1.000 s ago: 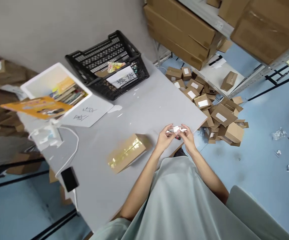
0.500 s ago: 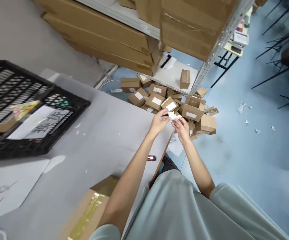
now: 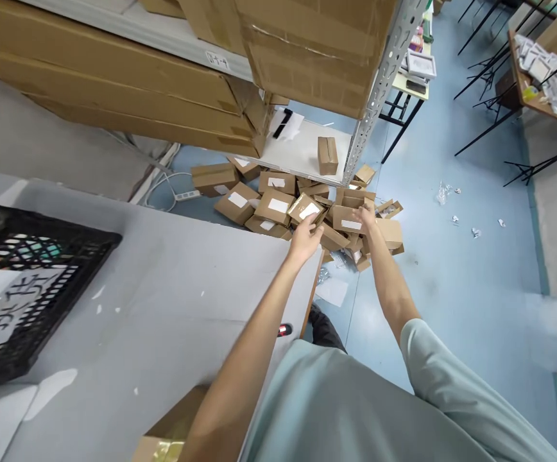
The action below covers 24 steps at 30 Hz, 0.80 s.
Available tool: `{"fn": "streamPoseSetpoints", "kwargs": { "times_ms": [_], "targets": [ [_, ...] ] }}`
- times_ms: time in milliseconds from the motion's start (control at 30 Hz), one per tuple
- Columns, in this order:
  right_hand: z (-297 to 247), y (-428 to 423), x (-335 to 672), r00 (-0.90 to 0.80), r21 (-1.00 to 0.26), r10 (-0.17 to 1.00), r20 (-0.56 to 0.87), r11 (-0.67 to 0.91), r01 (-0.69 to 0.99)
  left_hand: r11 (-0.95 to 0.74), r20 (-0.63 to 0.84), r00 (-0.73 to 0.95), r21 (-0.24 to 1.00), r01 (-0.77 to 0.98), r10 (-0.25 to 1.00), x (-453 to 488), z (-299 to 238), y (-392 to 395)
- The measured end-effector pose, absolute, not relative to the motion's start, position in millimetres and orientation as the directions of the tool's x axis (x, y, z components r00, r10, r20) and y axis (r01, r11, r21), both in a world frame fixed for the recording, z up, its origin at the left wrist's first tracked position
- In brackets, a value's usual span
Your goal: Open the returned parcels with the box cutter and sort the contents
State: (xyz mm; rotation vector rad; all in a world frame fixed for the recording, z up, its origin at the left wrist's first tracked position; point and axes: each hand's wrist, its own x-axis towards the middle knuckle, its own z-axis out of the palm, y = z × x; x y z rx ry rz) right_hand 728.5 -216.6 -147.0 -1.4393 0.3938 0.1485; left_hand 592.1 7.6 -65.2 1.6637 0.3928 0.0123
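My left hand [image 3: 306, 240] is over the corner of the grey table [image 3: 177, 276], its fingers apart and nothing visible in it. My right hand [image 3: 367, 217] reaches forward beyond the table edge, fingers stretched out and apart, also with nothing visible in it. Beyond and below both hands lies a heap of small brown cardboard boxes, several with white labels. From my view, the left fingertips overlap a taped box [image 3: 302, 206], and the right hand overlaps an open box [image 3: 343, 219]. A red-and-black tool [image 3: 284, 330] rests near the table edge by my left forearm.
A black plastic crate [image 3: 42, 308] stands on the table at left. A cardboard box [image 3: 172, 423] sits at the near edge. Metal shelving [image 3: 375, 83] holding large cartons rises ahead. Crumpled scraps [image 3: 443, 192] and a white sheet [image 3: 332, 290] lie on the blue floor.
The white paper pieces held between both hands are no longer visible in them. My hands have parted, the right one moving forward over the boxes. The view has shifted.
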Motion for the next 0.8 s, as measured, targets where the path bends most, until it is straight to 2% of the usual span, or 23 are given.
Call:
{"fn": "streamPoseSetpoints", "kwargs": {
  "times_ms": [200, 333, 467, 533, 633, 800],
  "targets": [
    [-157, -232, 665, 0.849, -0.849, -0.060, -0.525, 0.097, -0.519, -0.030, -0.337, 0.878, 0.929, 0.369, 0.340, 486, -75, 30],
    [-163, -231, 612, 0.806, -0.806, -0.014, -0.592, 0.022, -0.592, 0.032, -0.390, 0.803, 0.906, 0.422, 0.450, 393, -78, 41],
    [-166, -211, 567, 0.780, -0.783, 0.065, -0.622, -0.084, -0.617, 0.126, -0.483, 0.654, 0.848, 0.515, 0.582, 298, -76, 45],
    [-165, -188, 543, 0.764, -0.780, 0.162, -0.625, -0.152, -0.607, 0.163, -0.491, 0.557, 0.829, 0.534, 0.670, 255, -75, 49],
    [-161, -139, 498, 0.696, -0.791, 0.376, -0.611, -0.254, -0.557, 0.197, -0.436, 0.391, 0.832, 0.519, 0.811, 195, -70, 56],
    [-149, -50, 399, 0.443, -0.834, 0.719, -0.536, -0.372, -0.407, 0.262, -0.305, 0.020, 0.847, 0.462, 0.952, 87, -58, 69]
  ]
}}
